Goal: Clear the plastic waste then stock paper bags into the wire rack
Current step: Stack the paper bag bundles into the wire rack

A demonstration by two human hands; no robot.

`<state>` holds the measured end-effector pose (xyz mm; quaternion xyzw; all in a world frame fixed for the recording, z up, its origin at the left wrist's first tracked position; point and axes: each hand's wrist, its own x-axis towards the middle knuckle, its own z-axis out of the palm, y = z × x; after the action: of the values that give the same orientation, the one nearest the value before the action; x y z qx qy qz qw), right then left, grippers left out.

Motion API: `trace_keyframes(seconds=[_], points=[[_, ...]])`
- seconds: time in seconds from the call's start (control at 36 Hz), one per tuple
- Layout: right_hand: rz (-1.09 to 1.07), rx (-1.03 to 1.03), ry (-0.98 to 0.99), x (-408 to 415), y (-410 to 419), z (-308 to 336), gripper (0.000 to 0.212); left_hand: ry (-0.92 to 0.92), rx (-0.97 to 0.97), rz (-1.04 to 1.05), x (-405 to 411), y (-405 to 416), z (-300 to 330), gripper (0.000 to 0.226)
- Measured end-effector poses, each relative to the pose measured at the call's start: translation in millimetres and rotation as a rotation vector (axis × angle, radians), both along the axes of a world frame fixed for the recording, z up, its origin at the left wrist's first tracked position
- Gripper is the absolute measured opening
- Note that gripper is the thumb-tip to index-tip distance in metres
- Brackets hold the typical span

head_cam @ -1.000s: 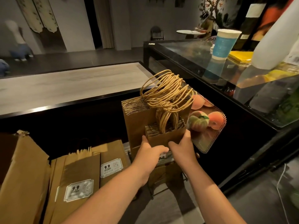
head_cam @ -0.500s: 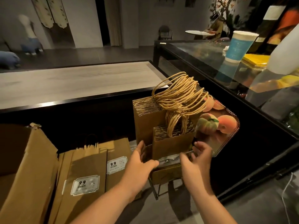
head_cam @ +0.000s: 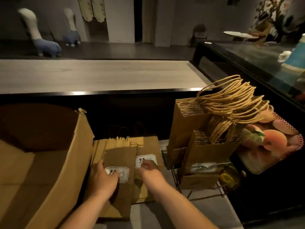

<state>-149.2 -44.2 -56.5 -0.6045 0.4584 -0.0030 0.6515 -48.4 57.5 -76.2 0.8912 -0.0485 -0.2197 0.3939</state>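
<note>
Both hands on the loose paper bags [head_cam: 120, 162] beside the cardboard box [head_cam: 41, 162]. Left hand [head_cam: 104, 177] resting flat, fingers spread; right hand [head_cam: 148, 169] loosely curled, grip indistinct. Gather a thin bundle squarely, handles upward; lift clear, then seat behind the bags already in the wire rack [head_cam: 175, 176].

cardboard box [head_cam: 54, 162] left, labelled bags [head_cam: 122, 156] middle, wire rack [head_cam: 177, 177] right

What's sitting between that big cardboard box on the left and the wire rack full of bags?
In the head view, labelled paper bags lean between the cardboard box and the wire rack, with both hands on them.
</note>
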Motion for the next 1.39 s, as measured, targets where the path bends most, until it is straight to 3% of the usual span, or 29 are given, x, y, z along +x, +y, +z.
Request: trace_keyframes(seconds=[0.14, 0.33, 0.5, 0.53, 0.61, 0.64, 0.78, 0.86, 0.94, 1.08, 1.25, 1.39], points=[[-0.03, 0.109, 0.086, 42.1, -0.6, -46.1, 0.057, 0.013, 0.035, 0.011, 10.1, 10.0, -14.8, 0.075], [0.0, 0.234, 0.067, 55.5, 17.2, -29.5, 0.026, 0.046, -0.028, 0.035, 18.3, 13.8, -17.3, 0.059], [-0.027, 0.203, 0.07, 60.7, 21.2, -40.2, 0.045, 0.098, -0.171, 0.085, 17.2, 17.7, -15.3, 0.047], [-0.044, 0.194, 0.055, 61.0, 20.3, -41.9, 0.042, 0.107, -0.188, 0.1, 17.2, 17.2, -15.1, 0.046], [-0.101, 0.187, 0.006, 60.0, 20.9, -38.5, 0.009, 0.151, -0.22, 0.15, 16.5, 18.7, -15.9, 0.045], [-0.107, 0.189, 0.015, 60.4, 18.9, -41.2, 0.01, 0.165, -0.228, 0.157, 15.8, 18.7, -15.4, 0.047], [-0.054, 0.124, 0.045, 56.9, 12.2, -45.5, 0.05, 0.227, -0.296, 0.192, 17.1, 20.3, -15.5, 0.048], [-0.097, 0.125, -0.017, 44.6, 6.3, -46.4, 0.043, 0.27, -0.361, 0.182, 17.4, 21.0, -11.8, 0.045], [-0.073, 0.063, -0.088, 26.3, 3.0, -40.6, 0.045, 0.34, -0.429, 0.139, 10.8, 22.7, -4.4, 0.059], [-0.069, -0.031, -0.244, -9.3, 2.9, -1.0, 0.031, 0.349, -0.593, 0.053, -11.4, 22.6, 29.2, 0.015], [-0.039, -0.274, -0.473, -33.5, 3.1, 46.4, 0.029, 0.252, -0.805, -0.067, -32.7, 19.0, 69.0, 0.018], [-0.064, -0.353, -0.466, -41.4, -0.2, 43.5, 0.03, 0.208, -0.773, -0.114, -37.2, 10.2, 57.5, 0.017]])
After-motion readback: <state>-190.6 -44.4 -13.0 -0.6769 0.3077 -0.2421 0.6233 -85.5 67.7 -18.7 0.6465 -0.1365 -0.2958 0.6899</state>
